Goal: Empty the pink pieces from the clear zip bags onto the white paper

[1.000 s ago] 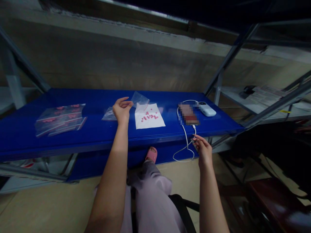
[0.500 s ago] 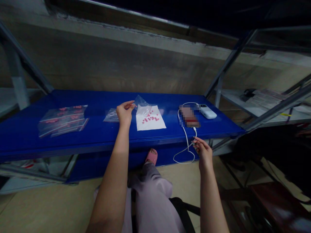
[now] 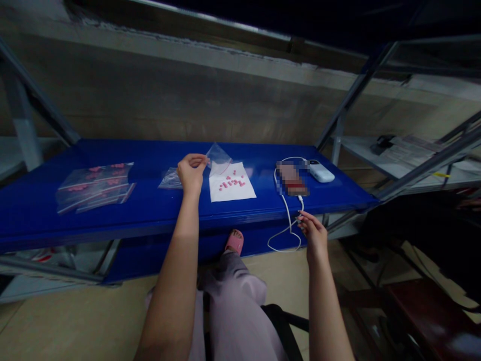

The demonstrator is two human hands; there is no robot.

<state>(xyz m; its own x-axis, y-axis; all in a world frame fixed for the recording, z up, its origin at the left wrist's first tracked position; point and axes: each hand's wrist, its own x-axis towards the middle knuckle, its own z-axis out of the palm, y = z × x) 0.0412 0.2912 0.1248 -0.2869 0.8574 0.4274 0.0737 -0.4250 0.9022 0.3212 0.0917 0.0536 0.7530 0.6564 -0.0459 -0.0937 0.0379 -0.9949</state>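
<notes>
My left hand (image 3: 191,170) pinches the corner of a clear plastic bag (image 3: 219,155), held over the back left part of a white sheet (image 3: 240,193). Several small pink pieces (image 3: 233,182) lie scattered on that sheet. Off the table's front edge, my right hand (image 3: 312,229) is closed at the fingertips beside a white cable (image 3: 288,215); what it holds, if anything, is too small to make out. Left of my left hand lies another clear bag (image 3: 170,179). Farther left, several zip bags (image 3: 95,185) with pink pieces overlap on the blue table (image 3: 150,208).
A phone (image 3: 293,179), partly blurred out, lies with the cable plugged in beside a pale power bank (image 3: 320,172). Metal shelf posts (image 3: 338,135) stand at both ends of the table. A brown stool (image 3: 428,311) is at the lower right.
My left hand has shifted slightly left, and the clear bag in it has moved back off the pink pieces. My right hand has hardly moved.
</notes>
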